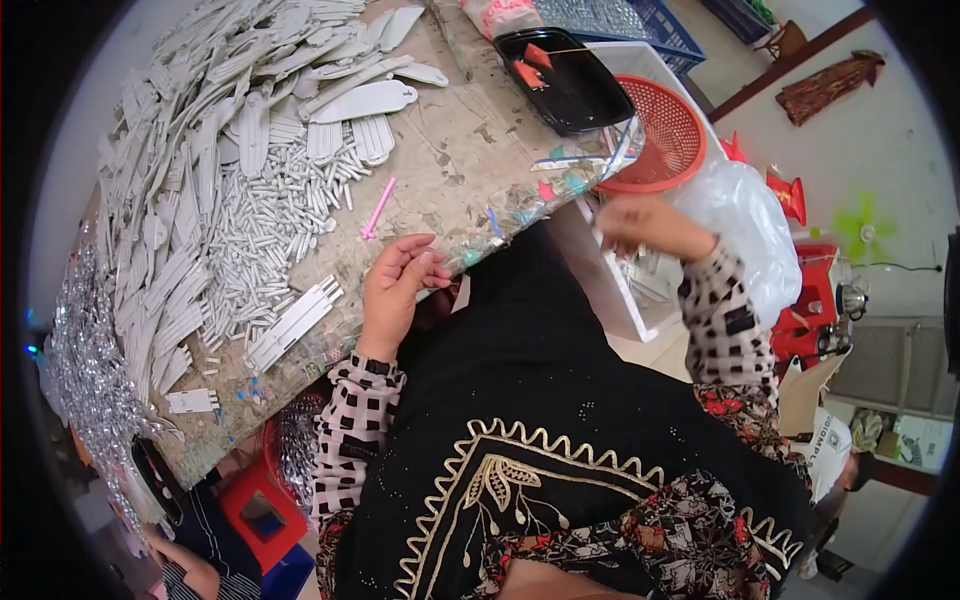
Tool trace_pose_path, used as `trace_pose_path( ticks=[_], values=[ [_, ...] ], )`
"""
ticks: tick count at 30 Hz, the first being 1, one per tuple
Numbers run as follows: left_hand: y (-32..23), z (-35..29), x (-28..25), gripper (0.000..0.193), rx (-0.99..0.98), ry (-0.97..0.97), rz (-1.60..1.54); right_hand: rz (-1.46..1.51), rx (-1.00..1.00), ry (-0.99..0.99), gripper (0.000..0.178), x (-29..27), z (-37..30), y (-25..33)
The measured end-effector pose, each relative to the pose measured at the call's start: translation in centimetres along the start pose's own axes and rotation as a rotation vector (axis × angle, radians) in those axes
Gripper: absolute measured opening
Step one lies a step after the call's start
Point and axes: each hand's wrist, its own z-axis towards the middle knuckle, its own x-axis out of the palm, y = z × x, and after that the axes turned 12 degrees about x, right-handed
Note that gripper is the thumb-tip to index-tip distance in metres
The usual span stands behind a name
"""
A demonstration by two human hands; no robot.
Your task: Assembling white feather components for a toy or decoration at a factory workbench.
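Note:
My left hand is at the table's near edge, its fingers half bent and slightly apart, with nothing visible in them. Just beyond its fingertips, a thin pink plastic stick lies on the worn table. To its left are a flat white slotted strip and a heap of short white plastic tubes. My right hand is smeared by motion above an open white box, just below a red perforated basket; whether it holds anything is not clear.
A large pile of flat white plastic pieces covers the table's far left. Silver tinsel hangs off the left side. A black tray holds orange-red pieces at the far right corner. A clear plastic bag bulges beside the basket. Another person's arm shows lower left.

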Motion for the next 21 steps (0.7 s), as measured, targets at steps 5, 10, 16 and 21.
trace_pose_path(
  ticks=[5, 10, 16, 21],
  values=[
    [-0.9, 0.2, 0.2, 0.026, -0.010, -0.019, 0.029, -0.112, -0.348, -0.817, 0.027, -7.5, 7.0, 6.2],
    [-0.5, 0.8, -0.4, 0.025, -0.004, -0.011, 0.031, -0.866, -0.508, -1.250, 0.024, -10.6, 13.2, 10.5],
    [-1.2, 0.5, 0.1, 0.026, -0.023, -0.013, 0.026, -1.170, -0.074, -1.055, 0.022, -11.0, 16.2, 12.7],
    [-1.5, 0.4, 0.6, 0.026, -0.036, -0.016, 0.028, -1.059, 0.021, -1.010, 0.024, -10.9, 15.8, 12.9]
  ],
)
